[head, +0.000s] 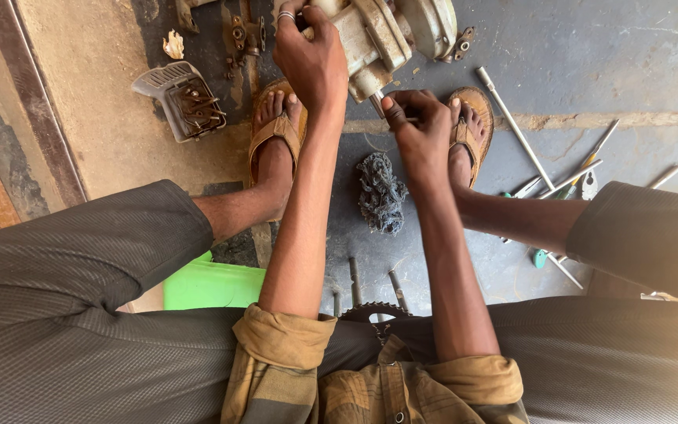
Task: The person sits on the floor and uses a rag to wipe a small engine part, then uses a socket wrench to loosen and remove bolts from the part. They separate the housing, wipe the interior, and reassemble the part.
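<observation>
Head-camera footage, looking straight down, shows a beige metal engine casing point(382, 35) held up at the top edge of the frame, above the floor and between the two sandalled feet. The left hand point(311, 59) is closed over the casing's left side, the fingers wrapped round its edge, and a ring is worn on one finger. The right hand point(417, 126) is curled shut just below the casing, and a thin metal tool point(376, 104) is pinched in its fingers, the tip of the tool being set against the underside of the casing; what kind of tool it is cannot be told. A dark bundle of rag point(380, 192) is seen lying on the concrete floor point(637, 63) between the feet, below both hands. To the left, a grey finned engine part point(182, 98) is laid near the left foot. To the right, a long metal rod point(515, 126) and several screwdrivers point(563, 188) are scattered beside the right leg. A toothed sprocket point(374, 312) is visible between the knees, and a green plastic seat point(212, 284) is partly seen under the left thigh.
</observation>
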